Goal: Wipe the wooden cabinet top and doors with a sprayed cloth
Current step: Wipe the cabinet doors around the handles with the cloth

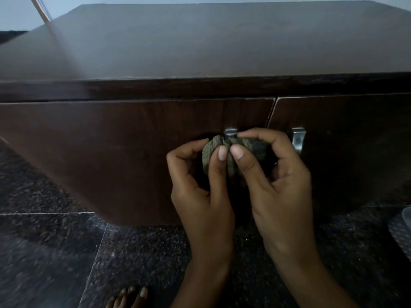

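Note:
A low dark wooden cabinet fills the view, with its top (211, 41) above and two doors below. On the left door (111, 141) a metal handle (230, 132) peeks out above a bunched grey-green cloth (211, 150). The cloth is wrapped around that handle. My left hand (200, 185) and my right hand (273, 174) both pinch the cloth, thumbs meeting in front of the handle. The right door (355, 141) carries a bare metal handle (298, 140).
Dark speckled floor tiles (55, 252) lie in front of the cabinet. Toes of a foot (126, 297) show at the bottom edge. A translucent ribbed object (402, 232) sits at the right edge. A thin pole (41, 8) leans at the top left.

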Available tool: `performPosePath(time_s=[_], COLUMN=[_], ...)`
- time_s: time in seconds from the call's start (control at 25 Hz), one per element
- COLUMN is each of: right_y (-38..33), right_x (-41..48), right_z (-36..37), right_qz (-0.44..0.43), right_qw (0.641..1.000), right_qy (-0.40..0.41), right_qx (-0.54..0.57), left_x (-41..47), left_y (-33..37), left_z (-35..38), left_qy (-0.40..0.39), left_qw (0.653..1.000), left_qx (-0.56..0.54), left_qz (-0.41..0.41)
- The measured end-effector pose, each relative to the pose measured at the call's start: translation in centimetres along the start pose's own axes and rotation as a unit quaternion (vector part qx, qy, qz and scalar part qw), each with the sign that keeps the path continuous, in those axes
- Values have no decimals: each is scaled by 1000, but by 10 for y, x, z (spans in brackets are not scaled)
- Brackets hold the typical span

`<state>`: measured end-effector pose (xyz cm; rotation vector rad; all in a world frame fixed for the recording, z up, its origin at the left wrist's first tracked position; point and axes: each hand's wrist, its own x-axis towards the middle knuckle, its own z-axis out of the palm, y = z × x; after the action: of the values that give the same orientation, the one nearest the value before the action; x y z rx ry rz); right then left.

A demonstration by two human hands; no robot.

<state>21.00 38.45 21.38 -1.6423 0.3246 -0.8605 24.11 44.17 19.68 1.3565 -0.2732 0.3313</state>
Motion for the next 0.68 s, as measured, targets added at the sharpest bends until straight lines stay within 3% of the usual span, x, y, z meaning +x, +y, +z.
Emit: performPosePath(time_s=[0.12,0.44,0.68], right_y=[-3,-10,-20], right_x=[5,1,15], right_z=[4,1,6], right_qz=[8,147,115], right_qw=[998,988,991], right_qy=[41,44,49], right_qx=[-40,-6,-47], left_x=[7,3,13], left_y=[3,3,7], left_z=[3,-2,2], left_qy=[-14,-29,-14], left_qw=[1000,998,999], left_qx=[0,21,29], left_qz=[-12,-45,-43])
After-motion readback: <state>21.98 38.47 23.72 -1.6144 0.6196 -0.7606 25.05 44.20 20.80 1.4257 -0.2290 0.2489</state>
